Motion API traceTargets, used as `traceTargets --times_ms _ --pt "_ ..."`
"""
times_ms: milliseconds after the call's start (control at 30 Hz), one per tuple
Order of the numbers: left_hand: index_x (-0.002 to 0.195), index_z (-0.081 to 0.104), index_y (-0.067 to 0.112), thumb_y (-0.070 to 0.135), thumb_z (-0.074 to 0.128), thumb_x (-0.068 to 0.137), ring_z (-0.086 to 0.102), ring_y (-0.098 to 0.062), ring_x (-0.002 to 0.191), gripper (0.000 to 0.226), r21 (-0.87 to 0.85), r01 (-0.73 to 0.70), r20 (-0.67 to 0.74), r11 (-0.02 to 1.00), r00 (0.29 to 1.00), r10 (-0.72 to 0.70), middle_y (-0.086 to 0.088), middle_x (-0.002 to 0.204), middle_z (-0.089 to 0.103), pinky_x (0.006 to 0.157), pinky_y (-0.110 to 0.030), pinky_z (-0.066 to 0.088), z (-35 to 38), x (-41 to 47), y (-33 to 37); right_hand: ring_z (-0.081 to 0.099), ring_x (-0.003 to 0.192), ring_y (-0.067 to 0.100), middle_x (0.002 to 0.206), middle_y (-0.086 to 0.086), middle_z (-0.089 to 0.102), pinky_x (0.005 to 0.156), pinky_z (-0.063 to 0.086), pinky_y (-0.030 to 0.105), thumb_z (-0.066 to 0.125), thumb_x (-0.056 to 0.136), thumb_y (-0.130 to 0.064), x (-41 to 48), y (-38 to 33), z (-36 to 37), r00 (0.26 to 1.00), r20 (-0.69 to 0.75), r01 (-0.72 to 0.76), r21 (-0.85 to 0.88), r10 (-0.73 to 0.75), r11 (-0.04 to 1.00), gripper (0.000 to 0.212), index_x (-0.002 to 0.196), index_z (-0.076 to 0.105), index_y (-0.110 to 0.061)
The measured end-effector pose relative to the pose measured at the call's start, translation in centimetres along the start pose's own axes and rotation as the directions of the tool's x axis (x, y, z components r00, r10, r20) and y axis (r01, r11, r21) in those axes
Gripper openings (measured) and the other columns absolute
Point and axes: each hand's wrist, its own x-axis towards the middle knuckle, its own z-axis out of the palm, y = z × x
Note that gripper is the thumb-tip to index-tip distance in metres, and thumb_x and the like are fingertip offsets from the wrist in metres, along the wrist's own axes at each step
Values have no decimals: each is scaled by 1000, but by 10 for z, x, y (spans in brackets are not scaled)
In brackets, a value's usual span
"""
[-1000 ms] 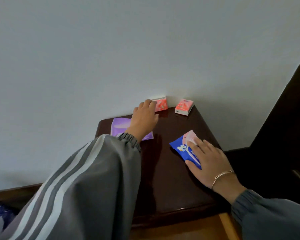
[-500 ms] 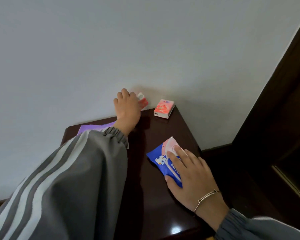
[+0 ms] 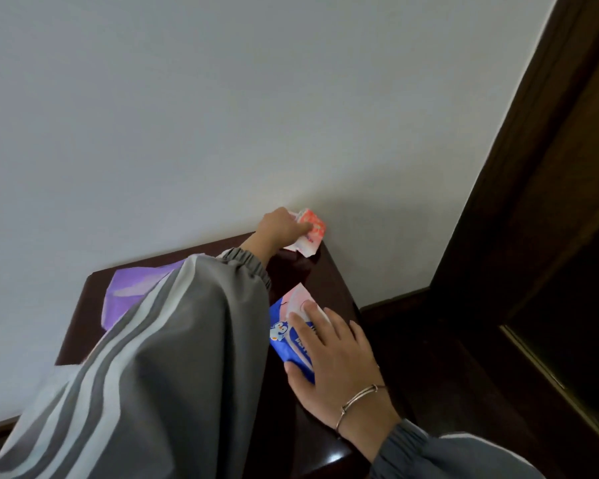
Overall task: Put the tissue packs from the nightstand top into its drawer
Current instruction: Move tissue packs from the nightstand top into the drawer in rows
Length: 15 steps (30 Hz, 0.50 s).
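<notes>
Item one: small orange-red tissue pack (image 3: 312, 225), crumpled wrapper with white ends, at the 1 o'clock corner of the nightstand (image 3: 325, 271) top, close against the wall (image 3: 222, 115); my left hand (image 3: 279, 227) has its fingers curled round it. Item two: blue tissue pack (image 3: 281, 354), penguin print, pink-white flap, at 3 o'clock; my right hand (image 3: 339, 361), bracelet (image 3: 357, 399) at the wrist, lies on it, fingers nearly straight. Item three: purple tissue pack (image 3: 125, 299), flat, at 10 o'clock, partly hidden by my grey striped sleeve (image 3: 170, 357). Dark wooden frame (image 3: 550, 202) stands beyond the 3 o'clock side.
</notes>
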Motion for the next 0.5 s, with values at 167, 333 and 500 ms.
traceTargets --times_ms 167,333,500 --pt "96 55 5 35 64 87 58 -29 101 34 -158 -36 -199 987 980 4 -20 114 59 83 -36 52 -21 -30 -10 33 137 22 154 -4 27 108 32 48 30 82 -55 0 2 4 1000 17 23 5 -23 1000 66 144 27 -32" --pt "90 46 6 29 63 91 70 -35 89 29 -672 -142 -256 727 965 -48 -30 113 59 67 -39 61 -84 -98 -16 33 139 24 152 -1 33 107 31 48 43 85 -55 -1 3 1 999 13 30 1 -30 1000 63 141 38 -28" --pt "111 50 -14 27 58 94 70 -22 67 45 -802 -169 -295 573 946 -135 -24 92 62 53 -26 54 -139 -199 -73 7 146 16 156 -11 19 115 8 47 37 92 -58 0 -4 -14 993 109 -58 76 50 995 59 145 29 -33"
